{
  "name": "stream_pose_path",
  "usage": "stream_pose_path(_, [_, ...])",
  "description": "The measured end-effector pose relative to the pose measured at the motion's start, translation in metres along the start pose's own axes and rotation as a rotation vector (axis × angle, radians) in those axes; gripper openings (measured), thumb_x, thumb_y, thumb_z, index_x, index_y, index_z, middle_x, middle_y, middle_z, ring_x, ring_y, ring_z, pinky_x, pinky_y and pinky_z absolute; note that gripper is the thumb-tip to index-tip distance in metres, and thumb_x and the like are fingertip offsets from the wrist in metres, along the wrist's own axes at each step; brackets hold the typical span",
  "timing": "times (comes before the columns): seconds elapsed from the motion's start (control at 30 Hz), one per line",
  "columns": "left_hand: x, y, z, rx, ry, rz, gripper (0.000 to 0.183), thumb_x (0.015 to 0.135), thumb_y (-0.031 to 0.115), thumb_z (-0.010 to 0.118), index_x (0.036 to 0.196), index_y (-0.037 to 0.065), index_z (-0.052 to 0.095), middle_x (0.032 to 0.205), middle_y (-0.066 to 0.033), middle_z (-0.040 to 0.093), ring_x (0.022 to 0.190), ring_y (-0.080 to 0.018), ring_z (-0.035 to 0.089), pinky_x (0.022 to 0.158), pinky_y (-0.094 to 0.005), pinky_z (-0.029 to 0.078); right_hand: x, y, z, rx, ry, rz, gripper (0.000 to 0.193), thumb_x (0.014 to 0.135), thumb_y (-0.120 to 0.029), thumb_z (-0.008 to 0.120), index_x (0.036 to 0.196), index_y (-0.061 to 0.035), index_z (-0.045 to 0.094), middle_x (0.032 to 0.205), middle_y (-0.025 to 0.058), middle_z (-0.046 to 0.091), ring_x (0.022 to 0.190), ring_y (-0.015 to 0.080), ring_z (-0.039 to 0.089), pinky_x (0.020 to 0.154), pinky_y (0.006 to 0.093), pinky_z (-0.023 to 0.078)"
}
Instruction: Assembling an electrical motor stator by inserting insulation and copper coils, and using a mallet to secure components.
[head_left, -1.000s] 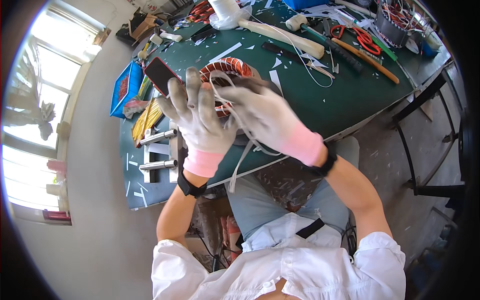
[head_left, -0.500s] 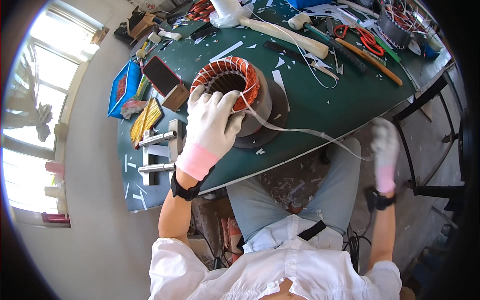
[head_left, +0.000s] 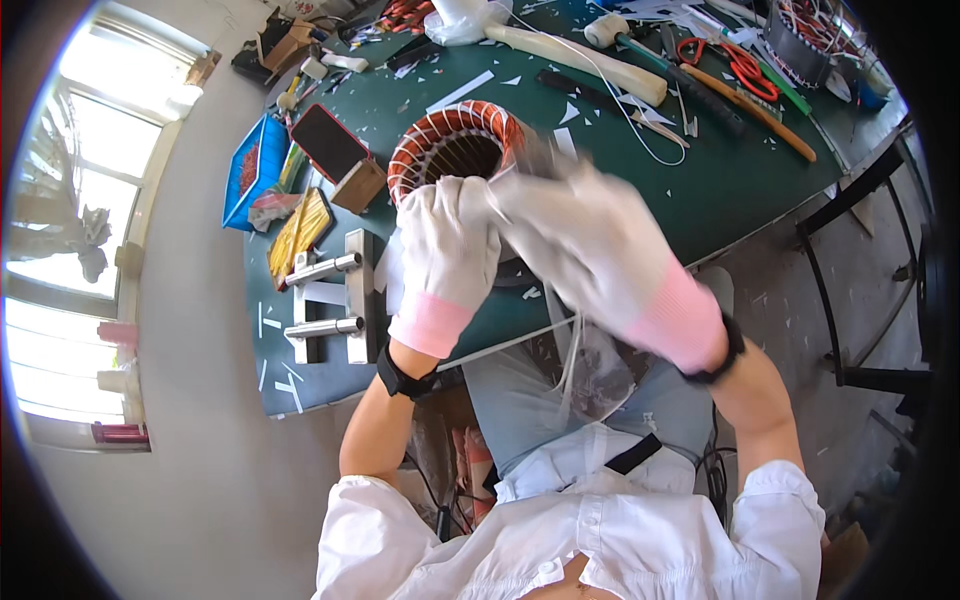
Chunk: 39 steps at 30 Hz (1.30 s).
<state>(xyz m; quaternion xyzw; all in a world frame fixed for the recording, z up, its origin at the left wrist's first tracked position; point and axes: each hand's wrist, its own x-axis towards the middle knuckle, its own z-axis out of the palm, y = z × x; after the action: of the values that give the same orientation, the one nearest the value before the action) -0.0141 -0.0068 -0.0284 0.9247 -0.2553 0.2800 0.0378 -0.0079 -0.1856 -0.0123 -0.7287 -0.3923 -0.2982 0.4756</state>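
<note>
A motor stator (head_left: 455, 140) stands on the green table, with copper windings round its top laced by white cord. My gloved left hand (head_left: 448, 225) is closed over the near edge of the winding, fingertips curled at its rim. Right beside it, touching or nearly so, is my gloved right hand (head_left: 590, 230), smeared by motion; its fingers cannot be made out. White lacing tape (head_left: 572, 365) hangs in a loose loop below my right hand, over my lap. Both hands hide most of the stator's near side.
Left of the stator are a metal-bar frame (head_left: 325, 328), a phone (head_left: 330, 145) against a wooden block (head_left: 358, 187), yellow strips (head_left: 298, 240) and a blue tray (head_left: 232, 200). A wooden bat-like stick (head_left: 580, 65), mallet (head_left: 605, 32) and red-handled scissors (head_left: 745, 70) lie behind. A chair (head_left: 850, 300) stands right.
My right hand has swung from the far right, where the tape was stretched toward it, in to the stator beside my left hand. The tape now hangs slack. My left hand stays on the winding.
</note>
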Motion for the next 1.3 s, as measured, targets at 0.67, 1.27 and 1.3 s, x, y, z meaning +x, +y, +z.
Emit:
stream_pose_path(0.67, [0.02, -0.011, -0.009, -0.188, 0.025, -0.066, 0.019, 0.072, 0.015, 0.07, 0.083, 0.003, 0.062, 0.072, -0.0073, 0.054, 0.074, -0.0267, 0.053, 0.073, -0.038, 0.038, -0.039, 0.101, -0.06, -0.917, 0.043, 0.648, 0.023, 0.091, -0.012, 0.053, 0.111, -0.0044, 0.061, 0.097, 0.019, 0.064, 0.077, 0.0275, 0.065, 0.072, 0.0363, 0.051])
stream_pose_path(1.27, [0.028, -0.023, -0.02, 0.056, -0.176, 0.012, 0.045, 0.071, 0.029, 0.071, 0.105, 0.001, 0.062, 0.12, -0.0216, 0.056, 0.117, -0.0445, 0.045, 0.099, -0.0551, 0.035, -0.054, -0.016, 0.046, 0.714, 0.37, 1.029, 0.035, 0.088, -0.003, 0.044, 0.123, -0.0044, 0.048, 0.096, 0.0066, 0.059, 0.07, 0.0161, 0.059, 0.068, 0.0304, 0.051])
stream_pose_path(1.3, [0.026, -0.022, -0.019, 0.113, -0.101, -0.015, 0.05, 0.07, 0.032, 0.072, 0.108, 0.001, 0.06, 0.123, -0.021, 0.054, 0.119, -0.0444, 0.044, 0.101, -0.0575, 0.031, -0.07, -0.009, 0.027, 1.011, 0.133, 1.05, 0.032, 0.09, -0.004, 0.042, 0.12, -0.0029, 0.05, 0.096, 0.0052, 0.06, 0.071, 0.0139, 0.06, 0.069, 0.0287, 0.051])
